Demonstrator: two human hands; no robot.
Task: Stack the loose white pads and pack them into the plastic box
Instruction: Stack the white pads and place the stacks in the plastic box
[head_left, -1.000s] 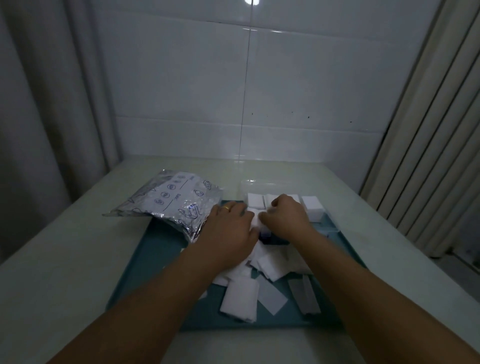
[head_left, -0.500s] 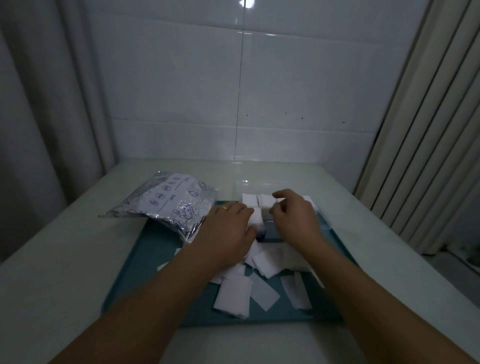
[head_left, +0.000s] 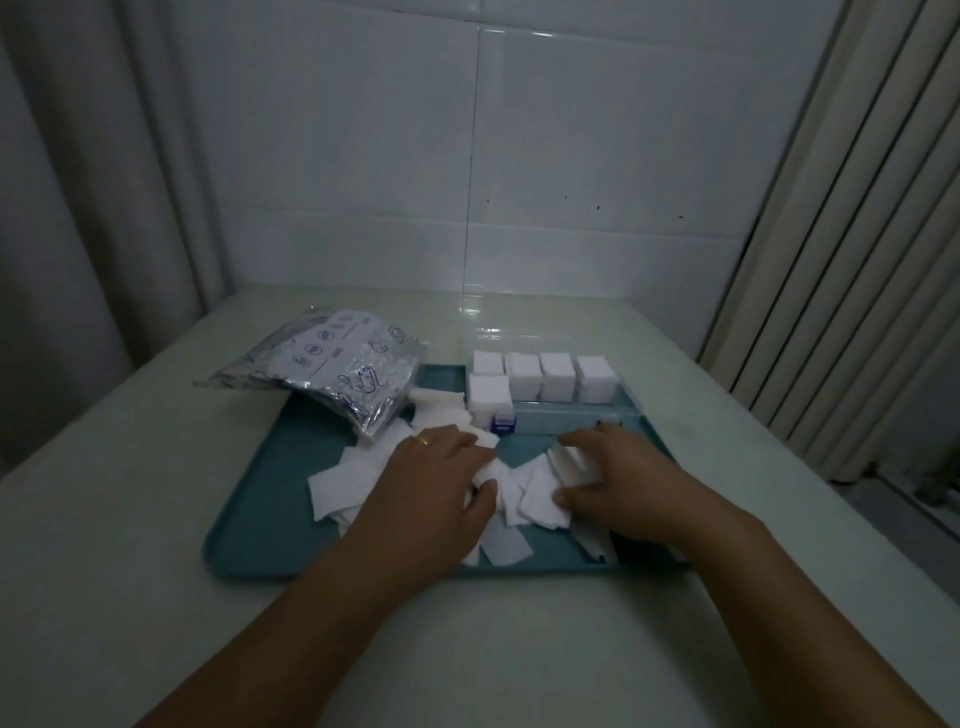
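Note:
Loose white pads (head_left: 340, 491) lie scattered over a teal tray (head_left: 249, 525). At the tray's far edge a clear plastic box (head_left: 571, 421) holds several upright stacks of pads (head_left: 524, 376). My left hand (head_left: 436, 488), with a ring on one finger, rests palm down on the loose pads. My right hand (head_left: 618, 483) is on the pads to the right, its thumb and fingers closed around a small bunch of them (head_left: 569, 465). Both hands are just in front of the box.
A crumpled foil pouch (head_left: 332, 371) with blue print lies at the tray's far left corner. The tray sits on a pale table (head_left: 104, 519) against a tiled wall. A curtain hangs at the left, vertical slats at the right.
Both hands have drawn back from the box to the loose pads on the tray. The stacks in the box are now uncovered.

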